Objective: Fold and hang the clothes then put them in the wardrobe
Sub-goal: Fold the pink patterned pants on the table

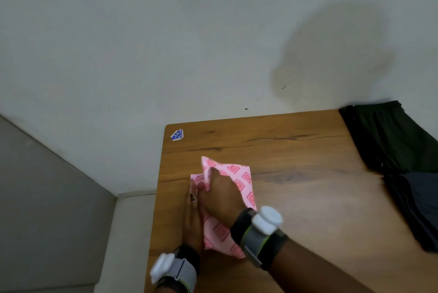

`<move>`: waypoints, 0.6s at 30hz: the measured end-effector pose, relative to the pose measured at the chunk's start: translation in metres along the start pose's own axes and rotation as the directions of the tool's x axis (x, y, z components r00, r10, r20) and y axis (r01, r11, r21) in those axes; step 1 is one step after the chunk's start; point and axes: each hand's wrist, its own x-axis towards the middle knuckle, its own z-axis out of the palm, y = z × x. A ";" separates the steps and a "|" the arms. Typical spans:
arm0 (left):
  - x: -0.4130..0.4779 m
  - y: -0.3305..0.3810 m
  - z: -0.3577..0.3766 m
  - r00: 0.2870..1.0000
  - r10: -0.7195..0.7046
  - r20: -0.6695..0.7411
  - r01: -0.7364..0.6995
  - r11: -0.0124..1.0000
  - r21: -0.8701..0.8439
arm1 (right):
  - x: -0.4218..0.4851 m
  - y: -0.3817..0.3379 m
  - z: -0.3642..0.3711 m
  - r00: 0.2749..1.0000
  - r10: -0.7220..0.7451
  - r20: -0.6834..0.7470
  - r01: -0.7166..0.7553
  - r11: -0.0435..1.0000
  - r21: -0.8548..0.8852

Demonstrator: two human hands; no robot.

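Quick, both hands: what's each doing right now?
Left hand: open, straight fingers pressing the pink cloth at its edge.
Right hand: closed on a fold of the pink cloth.

We see a pink cloth [241,179] printed with darker pink squares lying on the table [296,198] near its left edge, partly folded into a long narrow shape. Its far left corner stands up off the wood, bunched where the right hand [220,195] grips it, while the left hand [193,221] lies straight along its left side. Well apart, at the table's right edge, lies a black garment [391,138], with a dark grey-blue garment [417,198] just beside it on the near side.
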 end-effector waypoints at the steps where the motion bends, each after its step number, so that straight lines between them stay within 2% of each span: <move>1: 0.000 0.007 -0.003 0.999 0.031 0.010 -0.031 0.999 -0.040 | 0.003 -0.004 0.015 1.000 0.019 -0.005 -0.019 0.999 -0.028; 4: 0.000 0.030 -0.012 0.997 0.021 0.073 -0.015 0.997 -0.078 | 0.005 -0.007 0.041 1.000 0.019 -0.018 -0.021 0.990 -0.141; 6: 0.006 0.031 -0.018 0.988 -0.056 0.145 0.082 0.980 -0.180 | 0.002 -0.002 0.043 0.999 -0.017 0.051 0.022 0.995 -0.096; 8: 0.010 0.029 -0.021 0.984 -0.102 0.146 0.124 0.980 -0.153 | -0.005 0.009 0.041 0.997 -0.056 0.059 0.054 0.998 0.039; 11: 0.017 0.027 -0.021 0.997 -0.067 0.023 0.069 0.990 -0.122 | -0.018 0.030 0.037 0.997 -0.055 -0.056 0.063 0.988 0.142; 14: 0.023 0.028 -0.018 0.998 -0.034 -0.048 0.032 0.998 -0.056 | -0.024 0.053 0.034 0.976 -0.078 -0.205 0.082 0.997 0.011; 18: 0.021 0.028 -0.013 0.987 0.089 -0.131 -0.085 0.996 0.036 | -0.029 0.066 0.031 0.979 -0.069 -0.190 0.053 0.995 -0.088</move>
